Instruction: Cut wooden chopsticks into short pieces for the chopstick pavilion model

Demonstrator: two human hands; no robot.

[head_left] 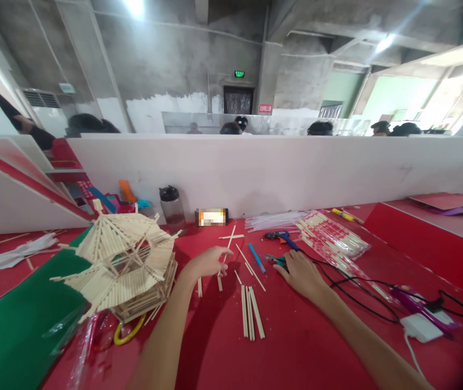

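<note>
My left hand (pixel 207 264) reaches over the red table (pixel 296 346) and pinches a thin wooden stick (pixel 225 254) between thumb and fingers. My right hand (pixel 301 273) rests on the table with its fingers on a pair of small pliers (pixel 275 261); whether it grips them I cannot tell. Several loose wooden sticks (pixel 250 311) lie between the hands, and a blue pen (pixel 257 258) lies beside them. A pavilion model (pixel 128 262) made of sticks stands left of my left arm, on a green board (pixel 20 319).
A blue tool (pixel 280 236) and packs of chopsticks (pixel 334 237) lie behind my right hand. A black cable (pixel 361 290) runs to a purple glue gun (pixel 420 309) and a white power strip (pixel 422 327). A bottle (pixel 171 207) and a phone (pixel 212 217) stand by the white partition (pixel 296 168). People sit beyond it.
</note>
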